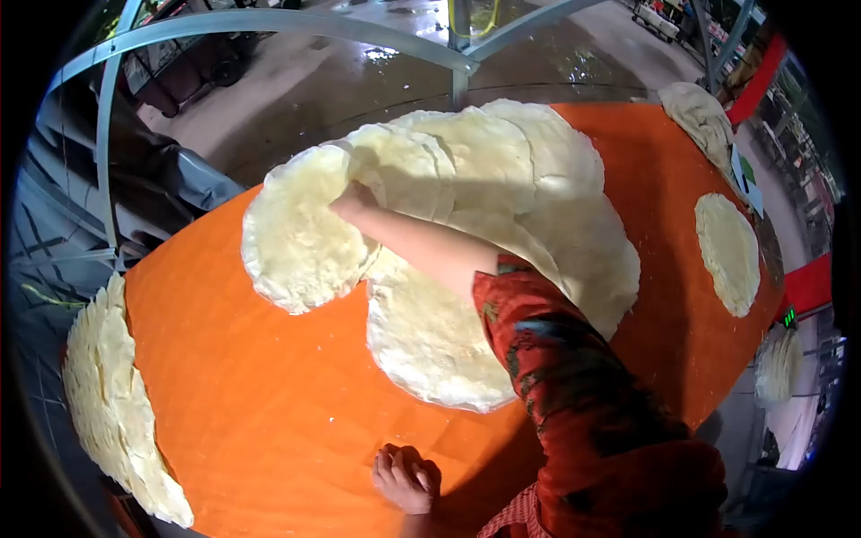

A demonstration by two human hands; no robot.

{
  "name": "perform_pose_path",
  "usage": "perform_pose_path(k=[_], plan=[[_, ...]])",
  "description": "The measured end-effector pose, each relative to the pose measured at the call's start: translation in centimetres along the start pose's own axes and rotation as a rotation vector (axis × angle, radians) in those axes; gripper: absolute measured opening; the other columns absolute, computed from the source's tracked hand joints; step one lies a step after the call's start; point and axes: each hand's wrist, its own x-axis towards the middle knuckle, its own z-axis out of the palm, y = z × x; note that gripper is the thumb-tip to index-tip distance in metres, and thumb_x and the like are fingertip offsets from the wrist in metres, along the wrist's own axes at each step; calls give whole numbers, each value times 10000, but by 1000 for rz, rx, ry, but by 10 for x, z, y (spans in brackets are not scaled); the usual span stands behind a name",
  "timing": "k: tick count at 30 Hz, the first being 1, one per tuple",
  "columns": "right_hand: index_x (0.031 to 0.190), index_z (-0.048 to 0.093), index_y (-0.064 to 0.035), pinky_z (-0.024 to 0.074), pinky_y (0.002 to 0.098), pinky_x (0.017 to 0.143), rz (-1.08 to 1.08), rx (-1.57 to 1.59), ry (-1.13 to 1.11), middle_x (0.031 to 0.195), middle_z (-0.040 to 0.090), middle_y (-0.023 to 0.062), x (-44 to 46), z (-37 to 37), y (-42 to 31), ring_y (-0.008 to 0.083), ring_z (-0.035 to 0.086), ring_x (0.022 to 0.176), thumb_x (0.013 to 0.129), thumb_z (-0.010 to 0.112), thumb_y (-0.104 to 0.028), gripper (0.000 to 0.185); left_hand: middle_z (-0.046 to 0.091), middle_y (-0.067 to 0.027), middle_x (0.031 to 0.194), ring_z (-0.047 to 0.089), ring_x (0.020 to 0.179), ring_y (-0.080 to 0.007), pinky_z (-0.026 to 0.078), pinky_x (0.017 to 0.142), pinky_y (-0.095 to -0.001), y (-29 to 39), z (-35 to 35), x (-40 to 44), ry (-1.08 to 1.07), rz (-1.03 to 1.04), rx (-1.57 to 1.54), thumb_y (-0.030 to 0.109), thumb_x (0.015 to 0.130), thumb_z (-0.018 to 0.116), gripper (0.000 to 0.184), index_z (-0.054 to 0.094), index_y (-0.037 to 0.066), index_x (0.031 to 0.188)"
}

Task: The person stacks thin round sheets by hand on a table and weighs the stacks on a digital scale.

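Large, pale, floury flatbreads [489, 148] lie overlapping at the far middle of an orange-covered table. My right hand [356, 199] reaches across them in a red patterned sleeve. Its fingers look closed against the inner edge of the leftmost round flatbread [296, 238], and the hand itself partly hides the fingertips. Near the table's front edge, my left hand [401, 480] rests on the orange cover [296, 386], its fingers loosely bent and slightly apart, with nothing in them. My right forearm covers part of the nearest flatbread [435, 345].
More flatbreads [112, 399] overlap along the left edge. A single oval flatbread [728, 255] lies at the right, near a crumpled cloth [698, 117]. Beyond the table's far edge curves a metal frame [296, 25]. A stack of pale rounds [778, 366] stands off to the right.
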Motion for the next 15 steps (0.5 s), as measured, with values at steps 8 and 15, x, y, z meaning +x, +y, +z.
perform_pose_path(k=[8,15], plan=[[1139,496,-86,512,436,810,12,-316,508,1089,570,144,-23,4,-3,287,618,983,835,579,-208,338,488,-258,1236,465,1098,-455,377,918,-542,0,2,-3,-9,-30,-49,263,860,462,371,526,-3,1112],[1290,477,-34,442,381,986,96,1,14,1333,501,174,39,-24,22,283,530,1201,822,584,-205,509,498,-258,1223,466,1097,-459,375,911,-539,2,4,-1,22,16,-37,325,932,411,400,530,-16,1104]])
